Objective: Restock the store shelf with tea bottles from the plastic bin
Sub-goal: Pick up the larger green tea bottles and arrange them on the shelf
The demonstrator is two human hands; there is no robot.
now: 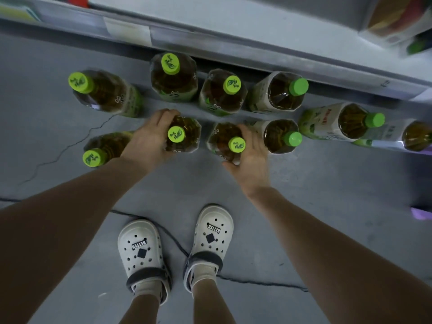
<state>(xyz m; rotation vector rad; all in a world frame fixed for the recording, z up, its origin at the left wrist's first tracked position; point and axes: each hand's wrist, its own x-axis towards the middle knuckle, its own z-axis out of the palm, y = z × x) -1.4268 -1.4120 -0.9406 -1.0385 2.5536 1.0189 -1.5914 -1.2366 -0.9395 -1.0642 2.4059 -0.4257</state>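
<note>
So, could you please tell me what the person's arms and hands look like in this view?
Both forearms are bare, with no sleeves in view. The left hand and right hand wear no gloves; no rings, watch or wristband show.

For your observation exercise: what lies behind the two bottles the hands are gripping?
Behind them, three more tea bottles stand on the floor before the shelf edge. Under the shelf is shadowed, unseen.
</note>
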